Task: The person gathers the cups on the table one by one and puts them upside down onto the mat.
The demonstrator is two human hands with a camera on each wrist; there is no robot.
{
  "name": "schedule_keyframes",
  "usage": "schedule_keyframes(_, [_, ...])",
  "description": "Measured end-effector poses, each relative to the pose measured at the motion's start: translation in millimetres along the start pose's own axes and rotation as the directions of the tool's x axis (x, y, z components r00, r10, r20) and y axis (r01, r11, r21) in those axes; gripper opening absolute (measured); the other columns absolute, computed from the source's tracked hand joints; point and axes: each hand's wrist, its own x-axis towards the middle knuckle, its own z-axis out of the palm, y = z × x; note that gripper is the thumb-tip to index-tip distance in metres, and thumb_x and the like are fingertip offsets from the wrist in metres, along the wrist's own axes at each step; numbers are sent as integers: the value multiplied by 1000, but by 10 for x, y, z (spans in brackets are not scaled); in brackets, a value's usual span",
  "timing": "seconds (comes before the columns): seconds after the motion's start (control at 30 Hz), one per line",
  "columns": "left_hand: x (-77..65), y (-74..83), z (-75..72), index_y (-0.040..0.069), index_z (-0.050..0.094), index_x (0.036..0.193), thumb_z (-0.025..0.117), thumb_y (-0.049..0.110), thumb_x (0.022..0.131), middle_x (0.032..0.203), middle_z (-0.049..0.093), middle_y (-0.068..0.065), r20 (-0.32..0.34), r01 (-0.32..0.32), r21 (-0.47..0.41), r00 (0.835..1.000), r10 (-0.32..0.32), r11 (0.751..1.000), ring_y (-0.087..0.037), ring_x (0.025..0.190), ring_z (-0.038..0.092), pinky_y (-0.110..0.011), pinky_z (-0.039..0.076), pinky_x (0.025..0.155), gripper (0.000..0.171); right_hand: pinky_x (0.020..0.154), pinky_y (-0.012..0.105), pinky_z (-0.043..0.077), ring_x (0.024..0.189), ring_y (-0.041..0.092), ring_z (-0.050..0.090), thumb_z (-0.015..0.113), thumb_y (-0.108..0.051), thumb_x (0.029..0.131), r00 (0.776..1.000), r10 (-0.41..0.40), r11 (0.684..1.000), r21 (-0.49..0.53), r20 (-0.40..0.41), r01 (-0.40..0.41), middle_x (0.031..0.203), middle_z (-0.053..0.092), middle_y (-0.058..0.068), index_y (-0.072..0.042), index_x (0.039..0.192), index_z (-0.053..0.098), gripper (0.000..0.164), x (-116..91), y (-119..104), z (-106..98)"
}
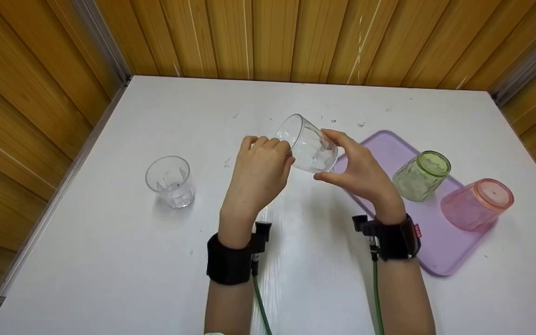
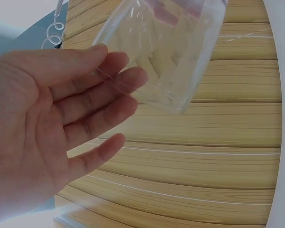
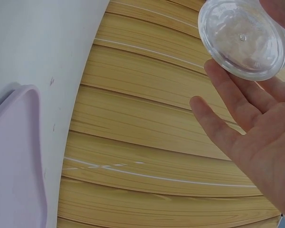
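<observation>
A clear cup [image 1: 315, 148] is tilted on its side above the table, its mouth turned to the left. My left hand [image 1: 259, 173] pinches its rim between thumb and curled fingers; in the left wrist view the cup wall [image 2: 168, 61] rises from those fingertips. Around the base end, my right hand [image 1: 363, 172] grips with the thumb on the near side and fingers on the far side. The right wrist view shows the round cup bottom [image 3: 242, 38] against that hand's fingers. Both hands are on this one cup.
Left of my hands a second clear cup [image 1: 170, 181] stands upright on the white table [image 1: 110, 260]. A purple tray [image 1: 435, 251] lies at the right. On it are a green cup [image 1: 419, 177] and a pink cup [image 1: 472, 204], both upside down. Wood-patterned panels [image 1: 268, 42] border the table.
</observation>
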Motion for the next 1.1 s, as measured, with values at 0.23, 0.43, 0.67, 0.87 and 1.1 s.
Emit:
schedule_keyframes(0.23, [-1,-19,12,10,65,81,60,16,85,75,64,0,4,3,3,1000,-3,1000,-20,76,59,-39,35,92,9,101,40,33,121,19,45,81,-17,66,1000,8,1000,-3,1,-8,130,52,7,-10,134,42,79,0,0,-2])
schedule_keyframes(0.43, [-10,-28,10,10,65,81,60,17,86,75,64,0,6,4,2,1000,-4,1000,-20,76,59,-39,35,92,10,102,40,33,121,18,45,81,-16,66,1000,3,1000,-2,-1,-3,131,51,8,-9,134,42,79,2,1,-4])
schedule_keyframes(0.67, [-15,-35,2,10,65,81,59,17,87,75,63,-1,4,6,2,1000,-6,1000,-20,75,59,-39,35,93,10,102,40,33,122,19,45,81,-16,66,1000,-6,1000,-7,-6,6,131,51,8,-8,134,42,79,6,5,-1])
schedule_keyframes(0.87, [-20,-41,6,9,65,81,58,16,87,73,63,-1,4,7,11,1000,-7,1000,-20,74,58,-39,36,92,11,102,40,32,122,19,44,81,-16,65,1000,2,1000,1,-5,-2,131,50,10,-9,134,42,79,3,-2,-4])
schedule_keyframes(1.1, [-24,-40,4,10,65,80,58,16,87,72,62,-1,-7,2,23,1000,-2,1000,-20,74,58,-38,37,90,11,102,40,32,122,20,45,81,-16,65,1000,-3,1000,-12,-10,3,131,51,9,-8,134,42,80,1,0,-7])
